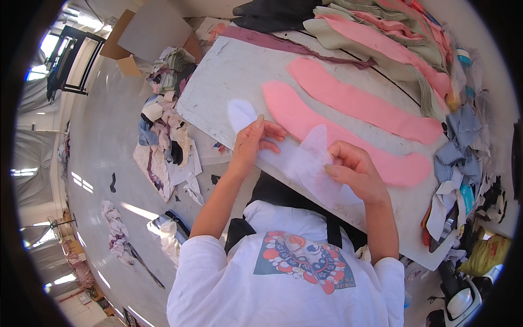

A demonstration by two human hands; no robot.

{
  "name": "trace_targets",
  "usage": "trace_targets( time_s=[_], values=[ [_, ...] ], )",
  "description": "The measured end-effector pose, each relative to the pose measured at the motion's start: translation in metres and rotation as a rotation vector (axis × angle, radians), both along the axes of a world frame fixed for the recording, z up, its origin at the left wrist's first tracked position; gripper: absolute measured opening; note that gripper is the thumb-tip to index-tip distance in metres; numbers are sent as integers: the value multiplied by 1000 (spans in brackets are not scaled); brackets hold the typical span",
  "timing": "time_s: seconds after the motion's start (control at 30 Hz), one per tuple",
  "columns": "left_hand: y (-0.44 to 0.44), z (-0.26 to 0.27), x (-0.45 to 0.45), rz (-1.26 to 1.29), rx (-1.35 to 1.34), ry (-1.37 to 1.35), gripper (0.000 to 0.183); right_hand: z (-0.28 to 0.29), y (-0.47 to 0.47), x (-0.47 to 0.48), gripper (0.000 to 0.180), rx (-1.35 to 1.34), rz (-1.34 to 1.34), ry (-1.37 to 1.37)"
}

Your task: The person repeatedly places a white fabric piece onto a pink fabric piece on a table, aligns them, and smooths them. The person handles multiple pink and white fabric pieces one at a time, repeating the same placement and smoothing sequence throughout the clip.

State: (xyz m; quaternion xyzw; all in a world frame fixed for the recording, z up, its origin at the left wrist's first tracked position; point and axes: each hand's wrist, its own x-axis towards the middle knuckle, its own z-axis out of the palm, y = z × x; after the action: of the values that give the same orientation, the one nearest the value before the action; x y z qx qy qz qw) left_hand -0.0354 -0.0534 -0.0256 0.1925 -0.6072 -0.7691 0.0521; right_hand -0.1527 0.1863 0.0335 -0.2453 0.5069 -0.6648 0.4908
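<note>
My right hand (355, 169) pinches a sheer white fabric piece (316, 163) between thumb and fingers, and one pointed end of it stands up. Under it, along the table's near edge, runs a white curved strip (241, 114), whose rounded end shows at the left. My left hand (259, 141) is over this strip with thumb raised and fingers apart, and nothing shows between them. Just beyond both hands lies a pink curved fabric piece (347, 143). A second pink curved piece (363, 104) lies roughly parallel to it, farther back.
Layered pink and grey-green fabric (392, 45) is heaped at the table's far side, beside black fabric (273, 15). A mauve strip (286, 45) crosses the white table (220, 73). Blue-grey scraps (459, 147) crowd the right end. Fabric scraps (163, 122) are piled left of the table.
</note>
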Motion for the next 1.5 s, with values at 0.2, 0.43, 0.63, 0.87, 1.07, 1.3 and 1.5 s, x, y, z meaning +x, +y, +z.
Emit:
trace_targets(
  time_s=[0.2,0.43,0.63,0.87,1.07,1.3,1.5],
  values=[
    [8,8,2,64,-159,-19,33,7,202,31,19,156,-295,-32],
    [-3,13,0,101,-315,-75,22,83,292,89,37,165,-1119,349],
    [37,33,4,161,-538,162,10,63,243,59,37,150,-853,311],
    [75,2,-8,-435,-980,440,22,75,277,40,23,509,-878,228],
    [78,4,-7,-434,-986,399,18,97,343,54,12,650,-1195,398],
    [124,42,-4,-796,-199,188,38,60,192,43,11,245,-572,325],
    [157,24,-15,-825,501,156,75,43,123,32,11,253,-263,433]
  ],
)
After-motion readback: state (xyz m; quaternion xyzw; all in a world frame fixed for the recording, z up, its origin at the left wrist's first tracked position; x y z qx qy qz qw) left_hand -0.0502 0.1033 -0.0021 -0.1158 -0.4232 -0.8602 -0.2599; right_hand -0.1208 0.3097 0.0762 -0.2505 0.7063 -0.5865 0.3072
